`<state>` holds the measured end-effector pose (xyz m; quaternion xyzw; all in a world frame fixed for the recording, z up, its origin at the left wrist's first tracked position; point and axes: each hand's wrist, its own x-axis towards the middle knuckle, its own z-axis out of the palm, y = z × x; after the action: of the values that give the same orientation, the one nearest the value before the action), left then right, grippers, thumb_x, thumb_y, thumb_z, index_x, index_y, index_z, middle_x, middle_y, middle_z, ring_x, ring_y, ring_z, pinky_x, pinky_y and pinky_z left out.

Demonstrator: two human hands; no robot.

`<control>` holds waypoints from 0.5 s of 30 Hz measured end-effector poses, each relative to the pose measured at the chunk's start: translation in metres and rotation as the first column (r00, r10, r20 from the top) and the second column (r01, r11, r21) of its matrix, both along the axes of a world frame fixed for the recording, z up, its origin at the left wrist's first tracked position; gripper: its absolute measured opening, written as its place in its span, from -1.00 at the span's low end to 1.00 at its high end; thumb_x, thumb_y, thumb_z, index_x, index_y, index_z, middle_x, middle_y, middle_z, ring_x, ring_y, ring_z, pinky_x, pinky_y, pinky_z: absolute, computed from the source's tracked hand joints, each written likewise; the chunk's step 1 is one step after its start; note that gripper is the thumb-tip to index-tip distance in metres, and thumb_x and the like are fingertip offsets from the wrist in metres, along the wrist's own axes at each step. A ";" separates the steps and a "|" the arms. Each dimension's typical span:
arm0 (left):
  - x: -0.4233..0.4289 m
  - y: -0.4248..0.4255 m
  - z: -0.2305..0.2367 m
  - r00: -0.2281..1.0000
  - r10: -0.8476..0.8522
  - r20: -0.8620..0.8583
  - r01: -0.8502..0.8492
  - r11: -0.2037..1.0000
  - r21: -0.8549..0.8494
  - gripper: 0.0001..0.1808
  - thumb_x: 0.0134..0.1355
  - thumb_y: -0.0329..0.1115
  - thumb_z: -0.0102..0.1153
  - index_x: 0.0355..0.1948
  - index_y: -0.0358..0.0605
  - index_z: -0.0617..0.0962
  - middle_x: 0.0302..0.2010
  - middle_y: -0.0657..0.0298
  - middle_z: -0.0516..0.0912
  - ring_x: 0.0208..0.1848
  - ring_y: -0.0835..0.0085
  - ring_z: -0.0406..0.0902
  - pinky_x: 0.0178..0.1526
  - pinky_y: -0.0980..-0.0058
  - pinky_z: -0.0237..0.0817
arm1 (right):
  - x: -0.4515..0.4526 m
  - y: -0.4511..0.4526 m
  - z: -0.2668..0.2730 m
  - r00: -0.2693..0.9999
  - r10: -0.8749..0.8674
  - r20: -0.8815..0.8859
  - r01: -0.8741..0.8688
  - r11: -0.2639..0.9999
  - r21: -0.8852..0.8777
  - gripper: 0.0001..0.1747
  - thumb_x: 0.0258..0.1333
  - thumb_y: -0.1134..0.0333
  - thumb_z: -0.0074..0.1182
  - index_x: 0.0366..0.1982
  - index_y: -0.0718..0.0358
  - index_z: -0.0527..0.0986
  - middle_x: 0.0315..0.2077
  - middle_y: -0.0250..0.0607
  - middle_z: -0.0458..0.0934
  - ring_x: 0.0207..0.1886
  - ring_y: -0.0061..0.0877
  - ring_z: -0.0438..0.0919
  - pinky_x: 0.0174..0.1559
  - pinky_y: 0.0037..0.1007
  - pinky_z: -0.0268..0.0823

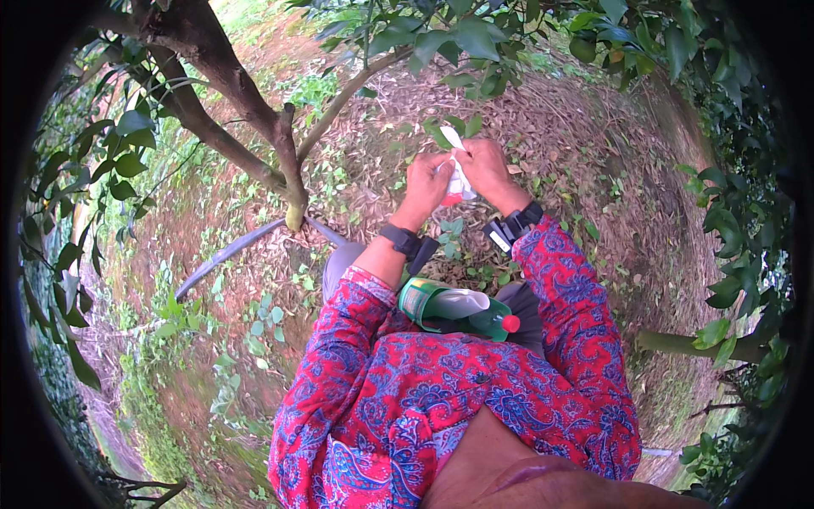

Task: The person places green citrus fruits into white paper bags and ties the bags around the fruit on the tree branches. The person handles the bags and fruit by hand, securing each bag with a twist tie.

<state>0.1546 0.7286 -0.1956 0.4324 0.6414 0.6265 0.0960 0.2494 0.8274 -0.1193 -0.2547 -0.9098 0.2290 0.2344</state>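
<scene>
Both hands are raised close together in front of me, over leaf litter. My left hand (pixel 428 184) pinches one side of a crumpled white paper or thin bag (pixel 462 183) with a red patch at its lower end. On its other side, my right hand (pixel 486 170) grips the same white piece, and a white tip sticks up past the fingers. Whether it is paper or plastic I cannot tell. Against my body, at my lap, rests a cut-open green plastic bottle (pixel 416 301) with white sheets (pixel 456 303) inside and a red cap (pixel 510 324).
A forked tree trunk (pixel 294 191) rises at the left, with a grey strip or hose (pixel 229 249) on the ground at its base. Leafy branches (pixel 474 38) hang overhead at the top and down the right side. A thick branch (pixel 699 345) reaches in from the right.
</scene>
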 end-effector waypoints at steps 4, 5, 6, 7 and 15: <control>0.001 0.004 -0.002 0.997 0.072 -0.005 -0.072 0.997 -0.025 -0.83 0.14 -0.36 0.17 -0.27 -0.15 0.69 -0.36 0.03 0.64 -0.27 0.18 0.55 -0.14 0.31 0.34 | 0.000 -0.003 -0.009 1.000 -0.009 0.003 0.010 0.984 -0.180 -0.79 0.03 0.31 0.14 -0.51 0.35 0.54 -0.64 0.01 0.53 -0.57 -0.21 0.55 -0.45 -0.23 0.34; 0.002 0.004 -0.002 0.996 0.083 0.025 -0.082 0.996 -0.022 -0.83 0.14 -0.37 0.16 -0.29 -0.16 0.69 -0.37 0.03 0.64 -0.27 0.18 0.55 -0.14 0.31 0.34 | 0.001 -0.003 -0.011 0.999 0.020 -0.030 -0.027 0.966 -0.257 -0.79 0.03 0.32 0.15 -0.51 0.36 0.55 -0.67 -0.05 0.53 -0.59 -0.31 0.54 -0.47 -0.27 0.33; 0.002 0.004 -0.002 0.994 0.089 0.069 -0.084 0.994 -0.068 -0.84 0.13 -0.38 0.15 -0.31 -0.17 0.68 -0.38 0.03 0.64 -0.28 0.18 0.54 -0.15 0.31 0.34 | 0.003 -0.004 -0.013 0.997 0.041 -0.070 -0.062 0.940 -0.336 -0.80 0.02 0.33 0.15 -0.51 0.36 0.55 -0.69 -0.11 0.52 -0.61 -0.40 0.52 -0.49 -0.31 0.33; 0.003 0.004 -0.001 0.996 0.069 0.047 -0.069 0.998 -0.017 -0.84 0.13 -0.38 0.15 -0.30 -0.17 0.68 -0.39 0.03 0.64 -0.28 0.18 0.54 -0.14 0.31 0.34 | 0.005 -0.004 -0.015 0.996 0.032 -0.080 -0.063 0.905 -0.422 -0.81 0.01 0.34 0.15 -0.51 0.36 0.55 -0.71 -0.16 0.51 -0.63 -0.49 0.51 -0.51 -0.35 0.32; 0.003 -0.011 0.011 0.997 -0.070 0.017 0.071 0.995 -0.068 -0.77 0.14 -0.33 0.16 -0.20 -0.18 0.68 -0.32 0.04 0.67 -0.19 0.17 0.54 -0.05 0.31 0.30 | 0.001 -0.006 -0.018 0.984 -0.073 -0.161 -0.005 0.901 -0.434 -0.81 0.00 0.35 0.14 -0.47 0.37 0.62 -0.69 -0.19 0.55 -0.62 -0.58 0.51 -0.50 -0.43 0.34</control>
<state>0.1577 0.7175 -0.1844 0.4465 0.6460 0.6037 0.1376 0.2502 0.8216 -0.1377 -0.2953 -0.8078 0.4423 0.2543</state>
